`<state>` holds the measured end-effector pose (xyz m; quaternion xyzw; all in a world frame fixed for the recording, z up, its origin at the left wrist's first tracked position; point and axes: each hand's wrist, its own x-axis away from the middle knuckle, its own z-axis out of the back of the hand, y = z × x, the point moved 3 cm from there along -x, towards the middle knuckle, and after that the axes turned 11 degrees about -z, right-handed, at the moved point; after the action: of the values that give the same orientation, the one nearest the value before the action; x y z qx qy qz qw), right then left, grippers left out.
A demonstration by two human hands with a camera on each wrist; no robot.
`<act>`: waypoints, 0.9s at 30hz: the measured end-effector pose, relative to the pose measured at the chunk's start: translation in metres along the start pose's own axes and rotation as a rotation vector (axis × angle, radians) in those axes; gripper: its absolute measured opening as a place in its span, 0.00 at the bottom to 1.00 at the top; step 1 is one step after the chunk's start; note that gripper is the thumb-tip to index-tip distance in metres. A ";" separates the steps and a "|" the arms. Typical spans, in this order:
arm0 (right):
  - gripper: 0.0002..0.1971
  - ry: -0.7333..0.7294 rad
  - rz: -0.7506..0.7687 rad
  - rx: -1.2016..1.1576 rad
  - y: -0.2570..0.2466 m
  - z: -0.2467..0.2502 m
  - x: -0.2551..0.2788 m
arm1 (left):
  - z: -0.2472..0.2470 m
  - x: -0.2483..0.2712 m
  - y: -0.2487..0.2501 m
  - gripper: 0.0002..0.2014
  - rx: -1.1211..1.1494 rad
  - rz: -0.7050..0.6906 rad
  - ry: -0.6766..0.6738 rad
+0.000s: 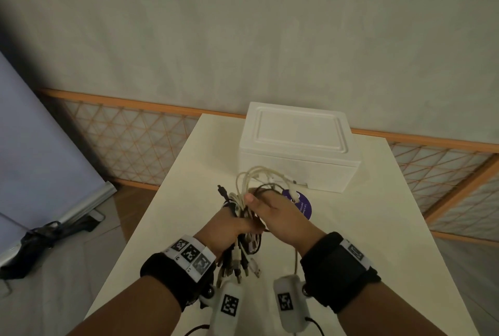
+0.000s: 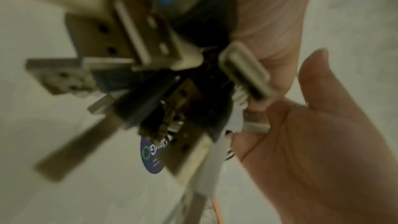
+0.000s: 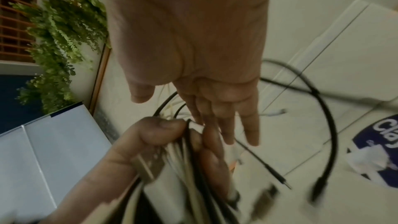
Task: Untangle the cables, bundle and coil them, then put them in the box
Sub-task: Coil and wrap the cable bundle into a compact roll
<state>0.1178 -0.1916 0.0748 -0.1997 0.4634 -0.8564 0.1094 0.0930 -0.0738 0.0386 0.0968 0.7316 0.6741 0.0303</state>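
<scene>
1. Firstly, table [image 1: 172,200]: white top, long, running away from the person toward the wall; carries every item listed below.
2. Box [image 1: 297,146]: white foam, lid on, standing near the far edge of the table, toward its right side.
3. Cables [image 1: 244,217]: a mixed bunch of white and black leads, held above the middle of the table, well short of the box and outside it. White loops rise from the top of the bunch toward the box; USB plugs hang from the lower end, toward the near edge. The left wrist view shows these plugs close up and blurred.
4. Left hand [image 1: 229,230]: fist wrapped round the middle of the bunch, thumb pressed over the strands, as the right wrist view shows.
5. Right hand [image 1: 280,217]: laid against the right side of the bunch, touching the left hand; fingers [image 3: 228,125] extended and fairly straight among the loops, thumb clear of them; not gripping any strand that can be made out.
6. Round sticker [image 1: 303,204]: dark purple with white print, flat on the table just in front of the box, partly hidden by the right hand.
</scene>
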 end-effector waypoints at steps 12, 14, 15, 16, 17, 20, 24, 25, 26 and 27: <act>0.14 0.225 -0.145 -0.109 -0.018 -0.003 -0.003 | 0.004 -0.011 -0.007 0.15 -0.116 0.008 -0.055; 0.13 0.232 -0.169 -0.071 -0.018 0.001 -0.006 | 0.006 -0.013 -0.008 0.08 -0.180 -0.003 -0.051; 0.11 0.238 -0.166 -0.057 -0.019 0.004 -0.006 | 0.007 -0.014 -0.008 0.08 -0.229 -0.010 -0.059; 0.08 0.248 -0.165 -0.049 -0.020 0.007 -0.006 | 0.008 -0.017 -0.009 0.10 -0.280 -0.021 -0.068; 0.07 0.259 -0.164 -0.060 -0.021 0.009 -0.006 | 0.008 -0.018 -0.010 0.12 -0.317 -0.031 -0.081; 0.06 0.268 -0.172 -0.060 -0.023 0.012 -0.003 | 0.006 -0.020 -0.013 0.17 -0.413 -0.056 -0.095; 0.06 0.263 -0.149 0.047 -0.022 0.013 0.000 | 0.008 -0.024 -0.024 0.22 -0.449 0.007 -0.075; 0.08 0.255 -0.148 0.081 -0.022 0.014 0.000 | 0.009 -0.024 -0.025 0.23 -0.444 0.020 -0.083; 0.10 0.242 -0.147 0.104 -0.022 0.014 0.000 | 0.009 -0.026 -0.026 0.23 -0.438 0.020 -0.092; 0.10 0.228 -0.143 0.101 -0.022 0.015 -0.001 | 0.008 -0.025 -0.024 0.21 -0.412 0.026 -0.104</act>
<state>0.1251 -0.1910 0.1002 -0.1281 0.4136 -0.9014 0.0046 0.1164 -0.0725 0.0120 0.1326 0.5746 0.8038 0.0783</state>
